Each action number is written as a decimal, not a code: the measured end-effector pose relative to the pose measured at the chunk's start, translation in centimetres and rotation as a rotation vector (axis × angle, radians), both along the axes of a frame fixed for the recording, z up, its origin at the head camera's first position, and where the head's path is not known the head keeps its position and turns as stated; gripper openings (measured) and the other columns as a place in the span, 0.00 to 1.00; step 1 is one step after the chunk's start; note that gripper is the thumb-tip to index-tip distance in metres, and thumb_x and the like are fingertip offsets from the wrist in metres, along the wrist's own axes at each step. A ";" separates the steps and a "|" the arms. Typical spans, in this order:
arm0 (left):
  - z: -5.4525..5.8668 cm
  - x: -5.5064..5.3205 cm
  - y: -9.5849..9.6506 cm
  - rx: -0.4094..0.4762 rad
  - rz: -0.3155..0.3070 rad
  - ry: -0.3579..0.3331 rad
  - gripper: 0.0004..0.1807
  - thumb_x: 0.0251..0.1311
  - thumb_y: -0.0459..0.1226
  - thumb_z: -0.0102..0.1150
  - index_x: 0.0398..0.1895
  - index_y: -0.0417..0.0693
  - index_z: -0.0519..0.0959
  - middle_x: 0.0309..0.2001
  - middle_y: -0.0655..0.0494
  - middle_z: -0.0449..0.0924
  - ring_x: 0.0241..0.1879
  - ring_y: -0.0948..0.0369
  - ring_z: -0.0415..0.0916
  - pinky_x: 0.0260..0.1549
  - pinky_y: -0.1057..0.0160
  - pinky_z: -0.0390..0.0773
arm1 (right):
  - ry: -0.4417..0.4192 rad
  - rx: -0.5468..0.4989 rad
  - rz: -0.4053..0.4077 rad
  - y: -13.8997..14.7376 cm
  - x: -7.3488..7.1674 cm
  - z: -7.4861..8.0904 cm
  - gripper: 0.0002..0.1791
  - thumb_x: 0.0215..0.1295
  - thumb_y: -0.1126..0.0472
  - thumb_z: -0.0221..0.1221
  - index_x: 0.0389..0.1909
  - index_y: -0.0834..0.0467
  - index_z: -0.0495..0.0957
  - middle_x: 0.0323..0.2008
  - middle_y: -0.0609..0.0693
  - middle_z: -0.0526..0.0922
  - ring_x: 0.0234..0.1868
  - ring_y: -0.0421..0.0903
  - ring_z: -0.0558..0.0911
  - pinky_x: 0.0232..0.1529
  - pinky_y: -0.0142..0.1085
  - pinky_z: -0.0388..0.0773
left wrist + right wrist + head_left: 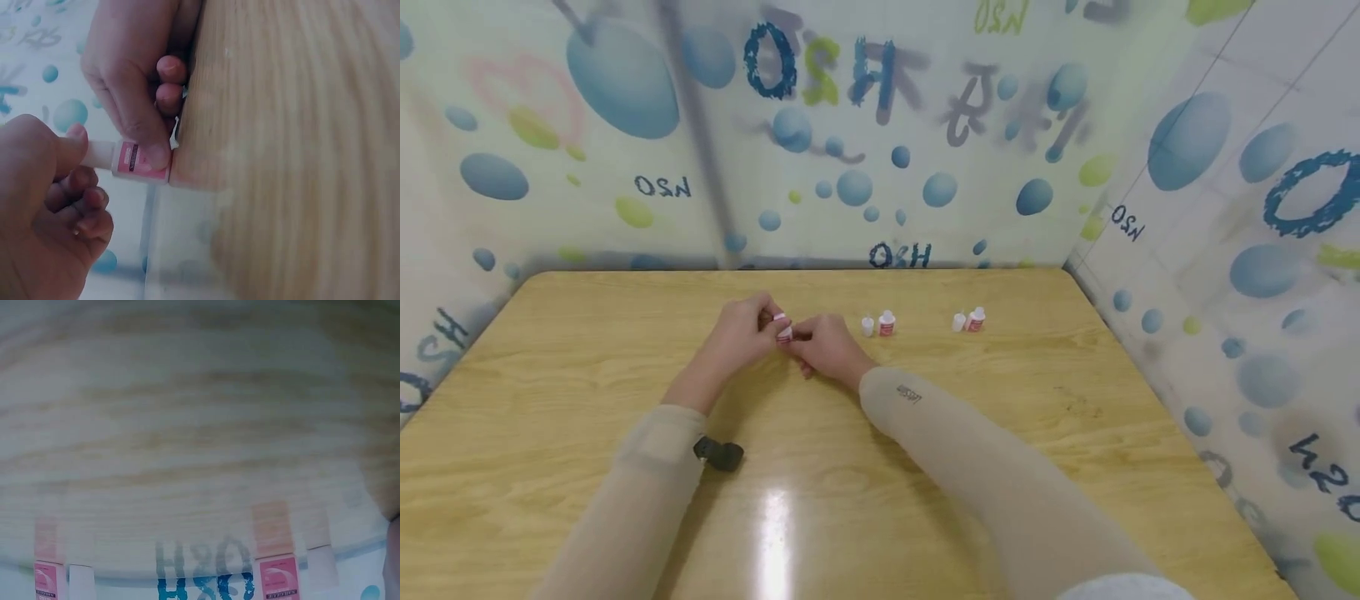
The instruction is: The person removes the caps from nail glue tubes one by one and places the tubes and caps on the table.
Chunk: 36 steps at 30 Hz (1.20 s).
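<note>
A small white bottle with a pink label (142, 164) is between both hands at the left of the table's far half. The left hand (742, 332) pinches its white cap (99, 154) between thumb and fingers. From the other side, the right hand (831, 343) holds the labelled body, its thumb pressed on the label. The bottle's base is close to the tabletop in the left wrist view. Only a sliver of a hand shows at the right edge of the right wrist view.
To the right stand two more pink-labelled bottles, one nearer (887, 323) and one farther (976, 319). Beside each is a white cap, (867, 326) the nearer one, with a thin stem pointing up. The wooden table (820, 500) meets a patterned curtain (880, 200) at the back.
</note>
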State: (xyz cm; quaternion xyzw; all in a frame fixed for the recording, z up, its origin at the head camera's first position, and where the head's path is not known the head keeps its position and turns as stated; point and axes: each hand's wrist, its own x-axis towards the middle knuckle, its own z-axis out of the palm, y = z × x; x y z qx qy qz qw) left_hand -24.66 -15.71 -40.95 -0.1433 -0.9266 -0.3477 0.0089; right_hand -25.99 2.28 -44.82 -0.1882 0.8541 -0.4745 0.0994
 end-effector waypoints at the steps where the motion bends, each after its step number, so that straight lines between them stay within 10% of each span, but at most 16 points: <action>1: -0.1 0.0 -0.2 0.017 -0.013 -0.016 0.10 0.79 0.40 0.58 0.47 0.41 0.79 0.38 0.44 0.84 0.36 0.53 0.76 0.37 0.59 0.74 | -0.016 -0.001 -0.004 0.0 0.1 0.0 0.08 0.75 0.56 0.66 0.45 0.54 0.92 0.14 0.47 0.79 0.15 0.40 0.78 0.24 0.30 0.78; 8: -0.1 -0.4 -1.6 0.025 -0.112 -0.108 0.17 0.82 0.43 0.54 0.64 0.47 0.82 0.46 0.44 0.84 0.43 0.51 0.74 0.36 0.58 0.74 | -0.060 -0.019 -0.018 -0.1 0.4 -0.2 0.09 0.75 0.54 0.67 0.41 0.53 0.92 0.14 0.48 0.79 0.15 0.41 0.78 0.23 0.31 0.78; 14: 0.3 -0.4 -1.9 -0.023 -0.127 0.002 0.16 0.79 0.40 0.58 0.62 0.43 0.85 0.56 0.42 0.88 0.44 0.51 0.76 0.43 0.54 0.76 | -0.033 -0.019 -0.022 -0.4 0.2 0.0 0.10 0.74 0.53 0.67 0.37 0.53 0.92 0.13 0.47 0.79 0.14 0.41 0.78 0.23 0.31 0.78; 22: -0.4 -0.3 -0.8 0.006 -0.005 0.140 0.14 0.75 0.37 0.64 0.55 0.39 0.88 0.53 0.39 0.90 0.42 0.49 0.85 0.41 0.54 0.80 | -0.037 -0.011 -0.034 -0.4 0.4 0.4 0.10 0.74 0.53 0.68 0.42 0.54 0.92 0.13 0.47 0.79 0.14 0.40 0.78 0.24 0.30 0.77; 36: 0.5 0.6 0.6 -0.057 0.171 0.099 0.14 0.73 0.44 0.66 0.53 0.48 0.91 0.49 0.44 0.91 0.52 0.42 0.87 0.53 0.42 0.82 | -0.016 0.006 -0.056 -0.4 0.4 0.2 0.09 0.75 0.55 0.67 0.45 0.54 0.92 0.13 0.46 0.80 0.14 0.40 0.78 0.22 0.30 0.78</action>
